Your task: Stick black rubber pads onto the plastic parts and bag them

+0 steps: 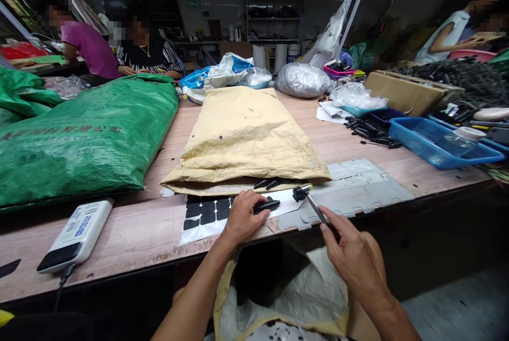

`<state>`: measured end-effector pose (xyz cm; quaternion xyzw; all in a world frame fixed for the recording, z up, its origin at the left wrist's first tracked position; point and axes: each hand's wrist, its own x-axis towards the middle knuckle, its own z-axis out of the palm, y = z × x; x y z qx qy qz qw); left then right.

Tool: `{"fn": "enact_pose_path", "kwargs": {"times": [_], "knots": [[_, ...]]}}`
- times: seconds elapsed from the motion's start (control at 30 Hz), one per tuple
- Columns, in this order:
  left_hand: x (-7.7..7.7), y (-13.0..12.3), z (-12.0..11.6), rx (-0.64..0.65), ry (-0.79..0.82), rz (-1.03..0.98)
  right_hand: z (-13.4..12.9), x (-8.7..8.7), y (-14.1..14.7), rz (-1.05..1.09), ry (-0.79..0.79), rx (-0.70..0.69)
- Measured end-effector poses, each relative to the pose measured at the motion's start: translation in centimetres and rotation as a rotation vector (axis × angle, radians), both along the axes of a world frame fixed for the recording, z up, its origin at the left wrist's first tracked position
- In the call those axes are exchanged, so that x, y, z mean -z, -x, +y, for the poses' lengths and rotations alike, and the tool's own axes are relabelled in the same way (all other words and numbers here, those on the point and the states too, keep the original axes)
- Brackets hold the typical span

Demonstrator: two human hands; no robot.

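Left hand (246, 217) grips black tube (272, 204) near sack (246, 134); tube axis crosswise, free end rightward. Right hand (352, 251) grips metal rod (315, 207), slanting forward-left, black head (299, 194) near tube end. Hands apart.

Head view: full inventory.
Wooden table: 1, pinkish, centre
Printed woven sack: 1, green, left
Flat papery sack: 1, tan, centre
Lined sack: 1, tan, below table
Boxy cabled device: 1, white, front left
Patterned sheet: 1, white and black, front centre
Sheeting: count unclear, grey, front
Plastic tubes: many, black, right, centre
Plastic trays: several, blue, right
Bags: several, clear, back
Cardboard box: 1, brown, right
People: at least 3, back
Metal rod tool: 1, silver, black, front centre
Left hand: 1, on tube
Right hand: 1, on tool
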<state>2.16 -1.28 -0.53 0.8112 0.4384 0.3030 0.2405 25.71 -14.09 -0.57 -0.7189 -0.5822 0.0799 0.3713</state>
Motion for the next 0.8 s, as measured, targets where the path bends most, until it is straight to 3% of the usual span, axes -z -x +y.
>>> {"fn": "enact_pose_path", "kwargs": {"times": [0.17, 0.37, 0.63, 0.8], "knots": [[0.2, 0.3, 0.1, 0.024, 0.010, -0.003, -0.4, 0.7, -2.3, -0.258, 0.058, 0.113], [0.3, 0.4, 0.3, 0.054, 0.015, 0.018, -0.3, 1.6, -2.4, -0.278, 0.081, 0.109], [0.2, 0.4, 0.4, 0.051, 0.008, 0.053, -0.3, 1.3, -2.1, -0.296, 0.085, 0.135], [-0.8, 0.4, -0.9, 0.104, 0.001, 0.085, -0.2, 1.0, -1.9, -0.323, 0.061, 0.139]]}}
